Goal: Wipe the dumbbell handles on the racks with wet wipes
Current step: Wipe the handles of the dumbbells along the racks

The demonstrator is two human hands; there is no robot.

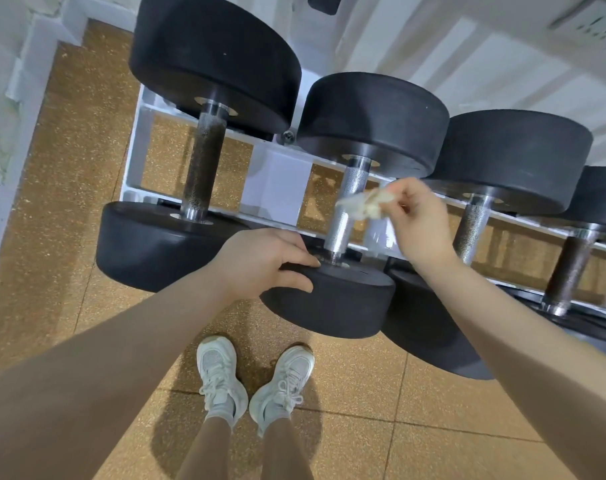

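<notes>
Right hand (419,223) pinches a crumpled wet wipe (360,204) at the steel handle (336,233) of the second dumbbell (336,303) from the left. Left hand (263,261) grips that dumbbell's near head, fingers over its inner face. Dumbbells lie across a white rack (280,188).

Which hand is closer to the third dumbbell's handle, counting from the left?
Right. The right hand, pinching the wipe, is just left of that handle; the left hand grips the second dumbbell's near weight, farther left.
</notes>
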